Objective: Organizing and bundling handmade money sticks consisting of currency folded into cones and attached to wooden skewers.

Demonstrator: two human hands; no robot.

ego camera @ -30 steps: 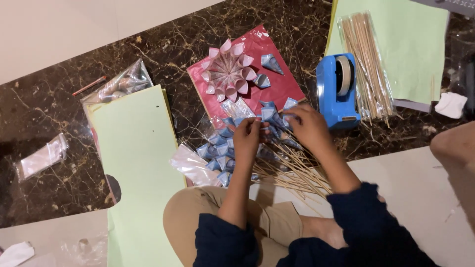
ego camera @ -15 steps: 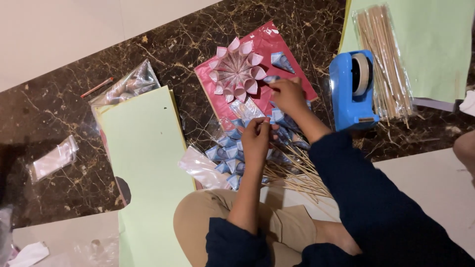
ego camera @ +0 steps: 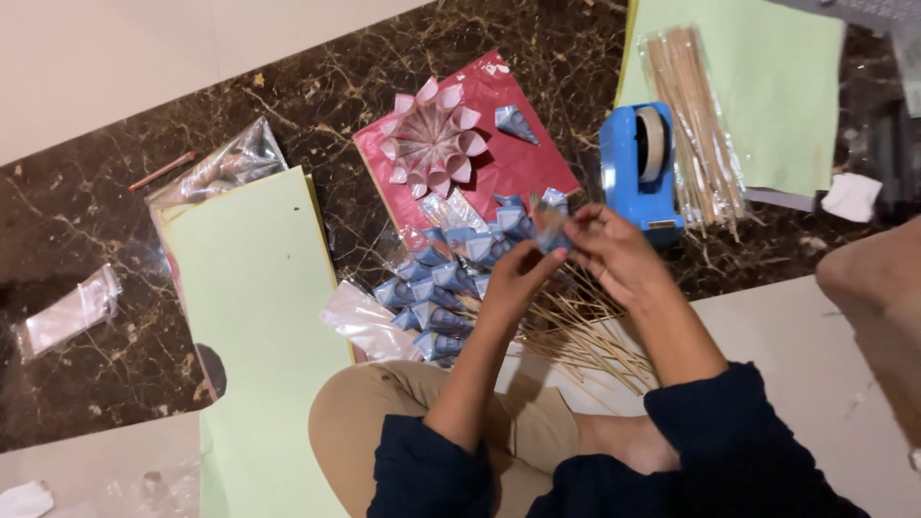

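from the head view, your left hand (ego camera: 518, 278) and right hand (ego camera: 614, 251) meet above the dark marble floor (ego camera: 96, 221), and both close their grip on one small blue folded paper cone (ego camera: 550, 228), fingertips pinching it from either side. the cone is lifted off the floor, just above the heap of blue paper cones (ego camera: 441, 288) that lies by your knee. under your wrists a loose spread of thin wooden sticks (ego camera: 585, 331) fans out. beyond the heap, a pink paper flower (ego camera: 430, 142) sits on a red sheet (ego camera: 523, 163), with one blue cone beside it. a blue tape dispenser (ego camera: 641, 173) stands just right of the red sheet, next to a bagged bundle of sticks (ego camera: 693, 125) resting on a green paper sheet (ego camera: 767, 86). another green sheet (ego camera: 254, 288) lies to your left.
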